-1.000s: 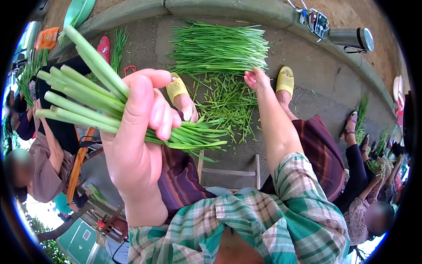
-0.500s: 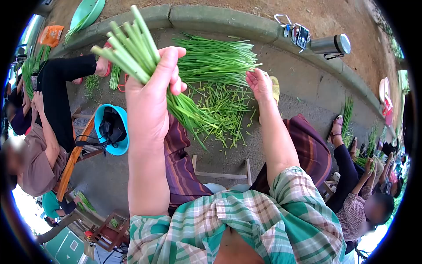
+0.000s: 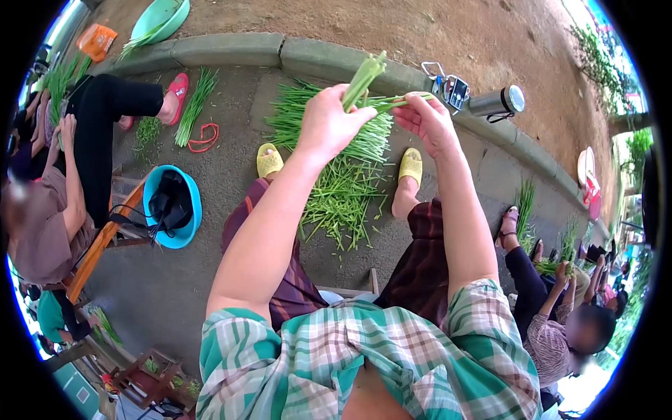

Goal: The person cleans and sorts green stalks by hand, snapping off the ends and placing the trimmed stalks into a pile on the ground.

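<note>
My left hand (image 3: pixel 327 124) is closed around a bundle of green chive-like stalks (image 3: pixel 365 78), whose thick pale ends point up and away from me. My right hand (image 3: pixel 428 124) pinches the thin ends of some stalks (image 3: pixel 393 103) that stretch across from the left hand. Below both hands lies a large pile of long chive-like stalks (image 3: pixel 290 115) on the ground. Nearer to me is a heap of short cut pieces (image 3: pixel 341 199), between my feet in yellow slippers (image 3: pixel 411 165).
At left, a blue basin (image 3: pixel 193 222) with a black bag stands beside a seated person (image 3: pixel 52 217). A stone curb (image 3: pixel 231 50) runs across the far side, with a steel flask (image 3: pixel 493 103) on it. Another person (image 3: pixel 556 339) sits at right with stalks.
My left hand has moved right and away from me with the bundle, closer to the right hand. My right hand has lifted from the pile and now pinches stalks from the bundle.
</note>
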